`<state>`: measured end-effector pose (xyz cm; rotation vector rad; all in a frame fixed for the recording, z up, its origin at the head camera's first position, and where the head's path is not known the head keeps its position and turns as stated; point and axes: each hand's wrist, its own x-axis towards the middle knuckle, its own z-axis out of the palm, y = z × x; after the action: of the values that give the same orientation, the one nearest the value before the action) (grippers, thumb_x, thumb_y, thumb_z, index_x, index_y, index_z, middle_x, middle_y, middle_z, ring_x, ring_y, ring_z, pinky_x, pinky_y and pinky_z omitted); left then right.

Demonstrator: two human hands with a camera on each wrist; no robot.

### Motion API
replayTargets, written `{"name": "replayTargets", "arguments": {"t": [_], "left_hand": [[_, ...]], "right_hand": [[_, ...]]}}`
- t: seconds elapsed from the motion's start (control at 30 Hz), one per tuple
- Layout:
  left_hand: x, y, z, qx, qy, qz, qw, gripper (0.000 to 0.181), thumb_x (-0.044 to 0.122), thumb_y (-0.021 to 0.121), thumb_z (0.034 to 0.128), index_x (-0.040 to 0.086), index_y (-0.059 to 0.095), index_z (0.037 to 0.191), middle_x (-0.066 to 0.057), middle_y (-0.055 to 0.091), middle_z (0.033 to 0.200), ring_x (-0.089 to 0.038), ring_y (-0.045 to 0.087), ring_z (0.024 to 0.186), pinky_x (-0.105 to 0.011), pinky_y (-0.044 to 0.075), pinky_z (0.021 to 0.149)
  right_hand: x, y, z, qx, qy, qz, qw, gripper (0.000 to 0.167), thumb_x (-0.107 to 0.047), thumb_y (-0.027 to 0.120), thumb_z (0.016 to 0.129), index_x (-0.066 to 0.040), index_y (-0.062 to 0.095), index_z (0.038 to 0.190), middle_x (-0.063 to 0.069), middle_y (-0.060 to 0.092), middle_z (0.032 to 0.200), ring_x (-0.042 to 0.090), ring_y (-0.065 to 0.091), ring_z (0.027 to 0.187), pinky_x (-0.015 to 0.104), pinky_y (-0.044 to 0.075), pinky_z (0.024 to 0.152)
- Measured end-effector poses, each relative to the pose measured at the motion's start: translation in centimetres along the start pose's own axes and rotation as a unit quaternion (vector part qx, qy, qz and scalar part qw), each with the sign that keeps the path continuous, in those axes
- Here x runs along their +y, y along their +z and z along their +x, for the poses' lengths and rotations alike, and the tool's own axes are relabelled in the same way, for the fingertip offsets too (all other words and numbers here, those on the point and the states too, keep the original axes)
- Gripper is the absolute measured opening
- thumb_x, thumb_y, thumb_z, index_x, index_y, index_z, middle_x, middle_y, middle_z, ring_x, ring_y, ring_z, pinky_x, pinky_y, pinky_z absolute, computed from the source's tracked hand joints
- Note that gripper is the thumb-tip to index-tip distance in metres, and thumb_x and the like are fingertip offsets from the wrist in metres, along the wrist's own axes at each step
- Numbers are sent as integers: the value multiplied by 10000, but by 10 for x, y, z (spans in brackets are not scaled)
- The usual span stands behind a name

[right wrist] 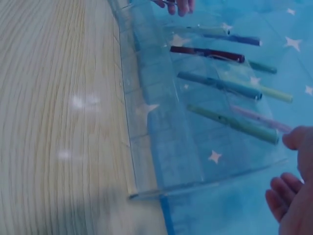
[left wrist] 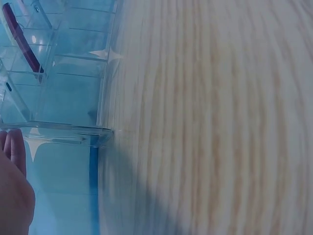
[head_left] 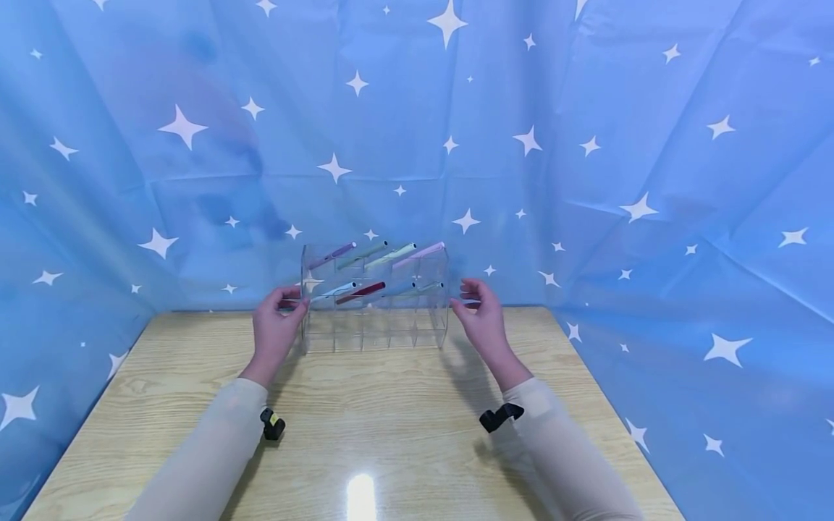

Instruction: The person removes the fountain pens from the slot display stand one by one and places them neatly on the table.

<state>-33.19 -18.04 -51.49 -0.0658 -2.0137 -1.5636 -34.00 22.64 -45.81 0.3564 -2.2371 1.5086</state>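
A clear acrylic pen rack (head_left: 374, 340) with small compartments stands at the back of the table. Slanted pens lie in its upper two rows, among them a dark red pen (head_left: 360, 293), a purple pen (head_left: 332, 255) and a lilac pen (head_left: 419, 255). My left hand (head_left: 276, 329) is at the rack's left end, its fingertips against the clear side wall, as the left wrist view shows. My right hand (head_left: 485, 322) stands just beyond the right end, fingers loosely bent and nothing held. In the right wrist view a green pen (right wrist: 234, 124) lies closest to that hand.
The wooden table (head_left: 391, 427) extends toward me, with a bright light reflection near its front. A blue curtain with white stars (head_left: 404, 130) hangs behind the table and along its sides. Black wrist straps (head_left: 502, 417) sit over the pale sleeves.
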Motion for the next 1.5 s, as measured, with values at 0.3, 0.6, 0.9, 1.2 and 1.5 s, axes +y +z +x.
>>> {"name": "replayTargets", "arguments": {"t": [0.3, 0.6, 0.9, 1.2, 1.5], "left_hand": [[-2, 0, -1, -11, -9, 116, 9999, 238, 100, 840, 997, 40, 787, 1222, -104, 797, 1172, -49, 691, 916, -137, 566, 694], [-1, 1, 0, -15, 59, 197, 9998, 228, 76, 832, 1000, 12, 786, 1213, -148, 794, 1153, -137, 701, 912, -127, 548, 721], [-4, 1, 0, -15, 48, 257, 9997, 213, 96, 830, 1006, 25, 782, 1201, -120, 795, 1130, -177, 708, 931, -146, 547, 733], [-5, 0, 0, -24, 51, 261, 9996, 214, 94, 814, 1016, 5, 778, 1208, -141, 795, 1121, -176, 698, 923, -143, 535, 750], [-5, 0, 1, -49, 43, 225, 9997, 231, 76, 818, 1011, -24, 766, 1213, -154, 787, 1126, -173, 694, 927, -136, 537, 748]], "right_hand": [[-13, 22, -1, -86, -173, -249, 9995, 500, -14, 829, 975, 90, 614, 1414, 287, 674, 1289, 478, 688, 1146, 597, 581, 1013], [-14, 41, -2, -103, 415, -133, 9990, 591, -46, 799, 1008, 83, 530, 1518, 265, 669, 1380, 419, 701, 1203, 493, 603, 1025], [-15, 58, -1, 140, 627, 62, 9979, 571, -41, 811, 1002, 13, 549, 1506, 232, 724, 1286, 371, 738, 1125, 443, 639, 966], [-12, 71, 4, 371, 835, 120, 9957, 539, -61, 828, 996, 4, 580, 1471, 197, 764, 1201, 329, 746, 1059, 414, 650, 894], [-11, 78, 8, 290, 945, 622, 9932, 359, -16, 798, 1007, 91, 654, 1319, 213, 769, 1129, 457, 757, 1017, 486, 674, 814]]}}
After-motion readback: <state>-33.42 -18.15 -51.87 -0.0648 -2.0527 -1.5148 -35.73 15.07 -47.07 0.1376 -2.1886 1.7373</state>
